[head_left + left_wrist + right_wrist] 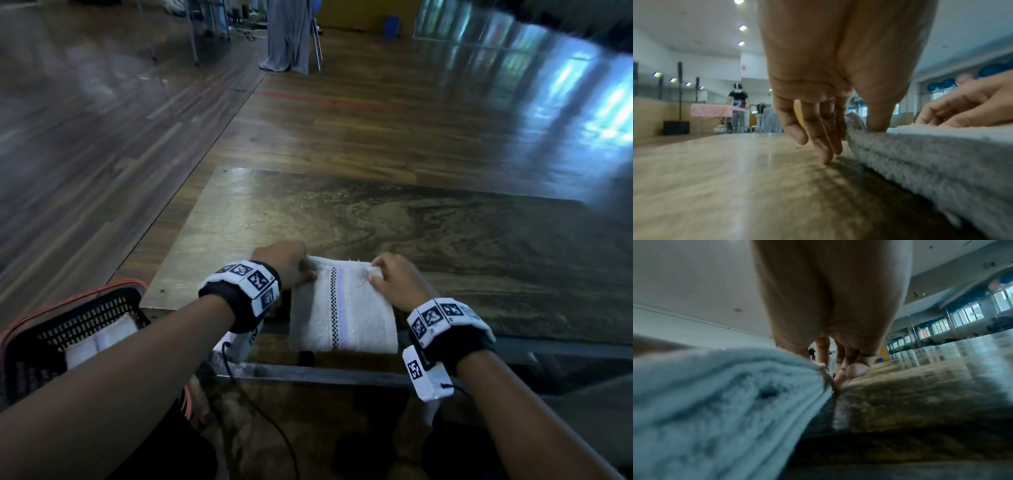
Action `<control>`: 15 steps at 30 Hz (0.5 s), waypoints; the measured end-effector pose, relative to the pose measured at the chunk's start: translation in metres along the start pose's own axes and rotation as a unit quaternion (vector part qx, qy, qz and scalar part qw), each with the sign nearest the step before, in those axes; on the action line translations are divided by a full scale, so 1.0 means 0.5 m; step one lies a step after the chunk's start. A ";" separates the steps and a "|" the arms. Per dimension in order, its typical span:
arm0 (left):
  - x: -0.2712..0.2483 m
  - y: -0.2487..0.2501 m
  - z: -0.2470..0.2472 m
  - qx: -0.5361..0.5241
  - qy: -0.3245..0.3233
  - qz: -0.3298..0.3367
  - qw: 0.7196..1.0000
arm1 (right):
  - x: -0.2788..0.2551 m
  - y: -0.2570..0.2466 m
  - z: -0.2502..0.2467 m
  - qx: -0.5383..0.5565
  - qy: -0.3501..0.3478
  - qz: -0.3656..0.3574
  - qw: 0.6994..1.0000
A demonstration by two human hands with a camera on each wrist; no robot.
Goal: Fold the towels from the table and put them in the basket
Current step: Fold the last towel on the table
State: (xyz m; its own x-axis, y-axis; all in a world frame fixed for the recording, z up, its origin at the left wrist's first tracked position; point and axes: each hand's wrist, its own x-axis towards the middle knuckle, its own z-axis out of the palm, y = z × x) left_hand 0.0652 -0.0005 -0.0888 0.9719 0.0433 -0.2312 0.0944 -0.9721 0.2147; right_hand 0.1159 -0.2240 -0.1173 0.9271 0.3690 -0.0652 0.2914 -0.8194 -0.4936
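White terry, folded into a thick rectangle, is the towel lying at the near edge of the wooden table in the head view, a checked stripe running down its middle. The left hand grips its far left corner and the right hand pinches its far right corner, both wrists strapped with black bands carrying white marker blocks. Left of the table, lower down, stands the black basket with an orange rim, and a folded white towel already lies inside it. From the left wrist, the left hand has its thumb pressed on top of the towel edge while the fingers reach down beside the stacked layers to the table; the right hand rests curled on the towel's far side. From the right wrist, the right hand closes thumb and fingers on the towel corner, fingertips meeting the table just beside the fold, though the picture is blurred.
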 end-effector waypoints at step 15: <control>0.029 -0.034 -0.002 -0.063 0.015 0.141 0.988 | 0.020 0.011 -0.028 0.035 -0.061 0.009 0.997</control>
State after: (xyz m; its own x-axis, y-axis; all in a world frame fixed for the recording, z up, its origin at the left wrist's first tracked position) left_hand 0.0777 0.0167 -0.0946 0.9694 -0.2159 -0.1172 -0.1566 -0.9106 0.3824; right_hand 0.1302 -0.2310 -0.1089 0.8948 0.4097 -0.1777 0.2549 -0.7952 -0.5502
